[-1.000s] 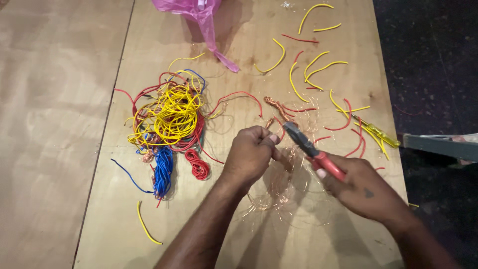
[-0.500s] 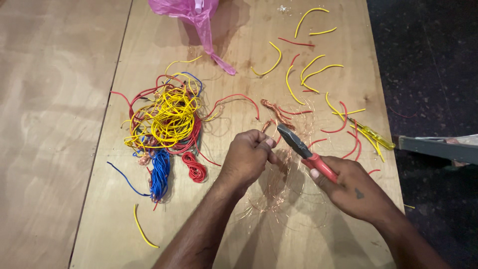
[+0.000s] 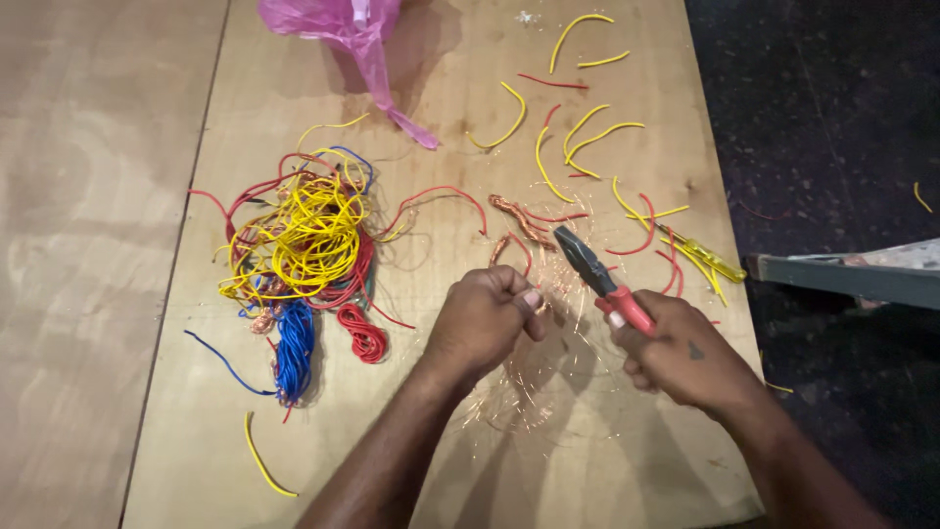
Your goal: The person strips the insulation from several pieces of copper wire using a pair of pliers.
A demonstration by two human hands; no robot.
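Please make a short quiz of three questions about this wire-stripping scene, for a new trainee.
1. True or false: the right hand holds pliers with red handles.
2. What lies directly under the left hand?
A. a blue coil
B. loose bare copper strands
C. a pink bag
3. Fill in: on the wooden board, the big wire tangle to the left of the hands is mostly ____ in colour.

Key:
1. True.
2. B. The blue bundle lies further left, and the pink plastic bag sits at the far edge.
3. Yellow, mixed with red wires.
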